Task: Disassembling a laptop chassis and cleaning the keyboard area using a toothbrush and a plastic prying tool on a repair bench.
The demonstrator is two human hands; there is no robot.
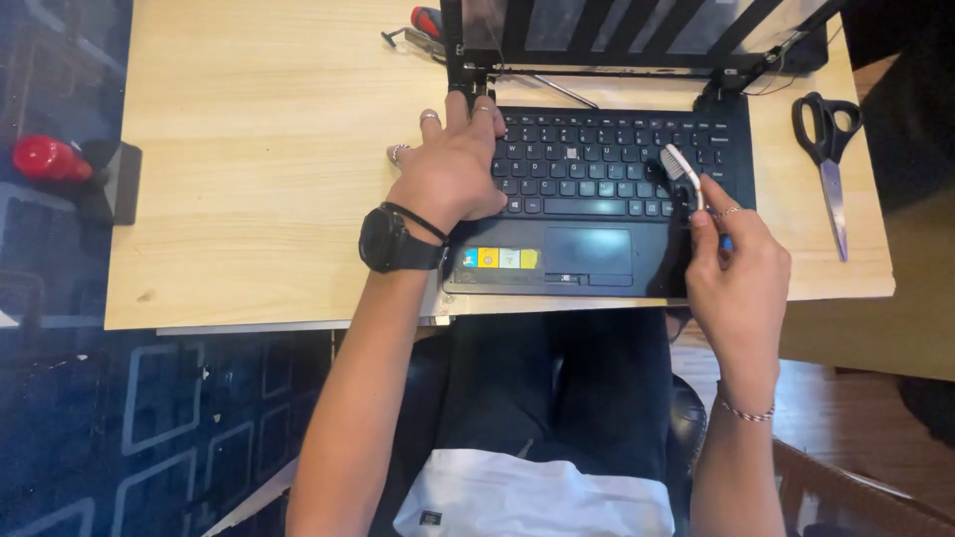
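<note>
A black laptop (587,249) lies open on a light wooden table (249,199), its screen frame stripped to bare bars at the back. My left hand (453,169) rests flat on the laptop's left edge, fingers spread toward the hinge, with a black watch on the wrist. My right hand (736,268) grips a toothbrush (684,169) whose white bristled head touches the keys at the right end of the keyboard (597,164).
Black-handled scissors (828,159) lie on the table right of the laptop. A red-handled screwdriver (423,25) lies at the back near the hinge. A red object (45,159) sits on a dark stand left of the table. Patterned dark floor lies below.
</note>
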